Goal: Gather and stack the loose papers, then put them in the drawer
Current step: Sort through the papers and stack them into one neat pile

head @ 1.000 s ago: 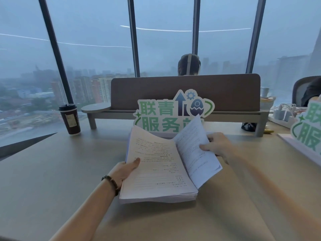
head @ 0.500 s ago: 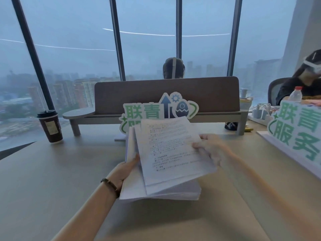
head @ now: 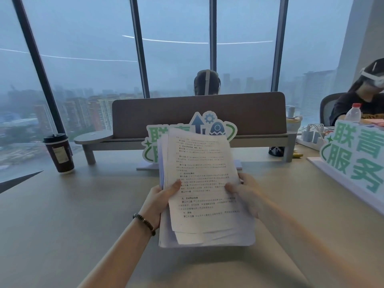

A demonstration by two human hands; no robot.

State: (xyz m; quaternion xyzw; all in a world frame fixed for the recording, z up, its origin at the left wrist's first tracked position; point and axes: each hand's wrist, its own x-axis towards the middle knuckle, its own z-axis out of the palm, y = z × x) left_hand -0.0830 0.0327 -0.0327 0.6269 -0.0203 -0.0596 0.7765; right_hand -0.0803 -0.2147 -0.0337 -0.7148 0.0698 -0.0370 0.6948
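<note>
**A:** Where does the thick stack of white printed paper sheets (head: 204, 190) lie relative to the hands?

**B:** Directly between them, lifted off the pale beige wooden desk (head: 62, 215). The left hand (head: 161, 201) grips the stack's left edge, thumb laid across the top page; the right hand (head: 244, 193) grips the right edge the same way. Both hold at about mid-height, so neither is nearer.

**A:** And its long axis?

**B:** Running near to far, tilted up toward the viewer; the far end overlaps the green-and-white cut-out sign with Chinese characters (head: 220, 129). The near edges are ragged, with lower sheets jutting out left and right, so squaring the stack probably comes next.

**A:** The drawer?

**B:** Not visible; which way it lies cannot be told.

**A:** Other fixtures?

**B:** A dark red paper cup with a black lid (head: 59, 152) stands far left, well apart, and a second green-and-white cut-out sign (head: 357, 154) stands right.
</note>
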